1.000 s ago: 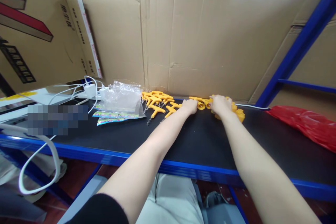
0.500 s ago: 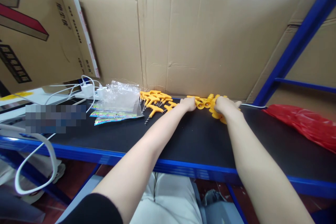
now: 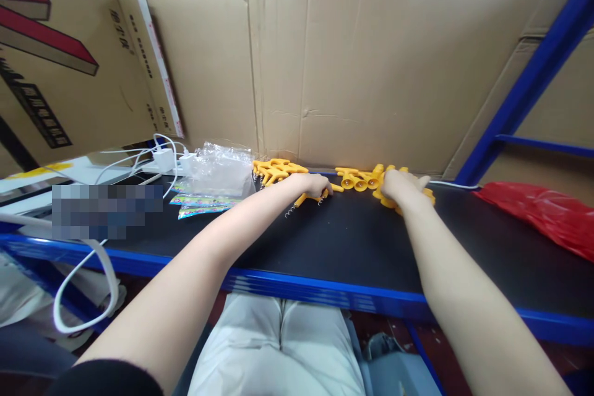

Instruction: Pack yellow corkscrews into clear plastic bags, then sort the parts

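My left hand (image 3: 319, 185) is at the right side of a heap of yellow-handled corkscrews (image 3: 278, 168). Its fingers are curled on a corkscrew (image 3: 336, 188) whose yellow handle sticks out to the right; a metal spiral shows just below the fingers. Another corkscrew (image 3: 299, 201) lies under the wrist, pointing toward the front left. My right hand (image 3: 398, 187) rests over a pile of yellow plastic pieces (image 3: 424, 197). One finger juts out to the right, while the others are hidden. Yellow pieces with round hollow ends (image 3: 361, 185) lie between my hands.
Clear plastic bags (image 3: 218, 167) with colourful strips lie left of the corkscrews, near white chargers and cables (image 3: 163, 159). A red plastic bag (image 3: 542, 210) is at the right. Cardboard (image 3: 371, 74) walls the back of the black shelf (image 3: 343, 247), which has a blue metal edge.
My left hand has moved left, from beside the hollow-ended yellow pieces to the corkscrews, and curled on one. My right hand stays over the yellow pile. The view has shifted slightly.
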A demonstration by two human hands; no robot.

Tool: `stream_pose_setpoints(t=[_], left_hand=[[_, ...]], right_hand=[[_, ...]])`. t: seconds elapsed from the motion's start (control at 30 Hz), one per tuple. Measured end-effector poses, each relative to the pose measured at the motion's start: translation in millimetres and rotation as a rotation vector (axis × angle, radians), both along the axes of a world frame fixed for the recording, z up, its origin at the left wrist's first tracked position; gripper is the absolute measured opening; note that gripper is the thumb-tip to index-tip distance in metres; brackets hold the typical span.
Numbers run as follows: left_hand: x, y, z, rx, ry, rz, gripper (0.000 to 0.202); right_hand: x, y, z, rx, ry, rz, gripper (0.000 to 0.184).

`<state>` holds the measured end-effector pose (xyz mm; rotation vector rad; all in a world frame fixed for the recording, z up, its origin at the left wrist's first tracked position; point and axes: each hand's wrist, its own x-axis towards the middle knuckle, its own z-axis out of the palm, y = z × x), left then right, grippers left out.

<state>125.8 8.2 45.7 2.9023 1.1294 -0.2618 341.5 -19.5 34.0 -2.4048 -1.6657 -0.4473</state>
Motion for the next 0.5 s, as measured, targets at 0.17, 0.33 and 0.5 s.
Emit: stream_pose_setpoints(t=[0.17,0.33,0.5], left_hand=[[0.6,-1.9,0.9,-0.043,-0.050,0.082,0.051],[-0.4,1.3,3.5,-0.101,-0.034,0.080,0.052],[-3.0,7.8,-1.8,-0.130,-0.082,0.149,0.061]], right_hand=[[-24.2,-16.3,10.9,-0.091,-0.053,0.022,0.030],[-37.7,-24.6,15.6,-0.123,-0.102,0.084,0.031],[-37.3,-24.8,14.0,-0.172,-0.061,0.089,0.036]])
